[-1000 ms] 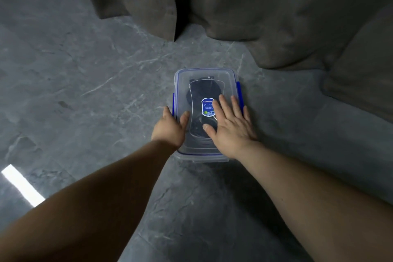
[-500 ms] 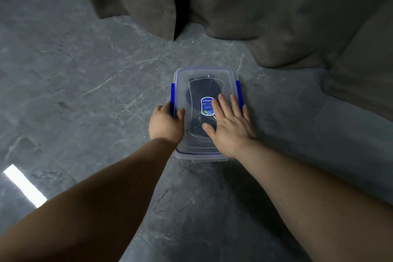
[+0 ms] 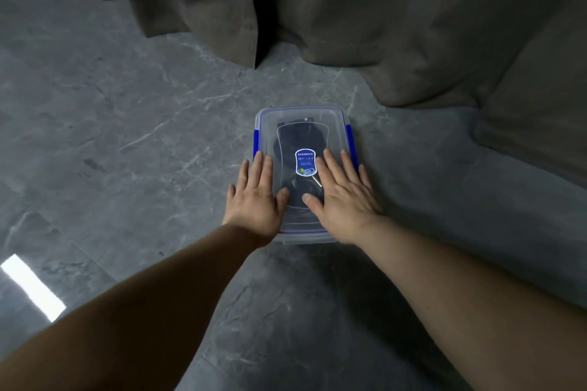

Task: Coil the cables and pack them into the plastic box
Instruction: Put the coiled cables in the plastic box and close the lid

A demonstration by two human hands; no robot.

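Observation:
A clear plastic box [image 3: 301, 117] with blue side clips and a blue label sits on the grey floor, its lid on. Dark coiled cables [image 3: 300, 143] show through the lid inside it. My left hand [image 3: 255, 197] lies flat with straight fingers over the box's left edge, thumb on the lid. Flat on the right half of the lid rests my right hand [image 3: 341, 192], fingers spread toward the right clip.
Grey-brown curtains [image 3: 349, 9] hang down to the floor just behind and to the right of the box. Grey marbled floor [image 3: 127, 136] spreads to the left and in front. A bright light reflection [image 3: 31, 287] lies at the lower left.
My left hand has let go of the left blue clip, which now lies down against the box, and has flattened onto the lid's left edge. The right hand stays pressed on the lid.

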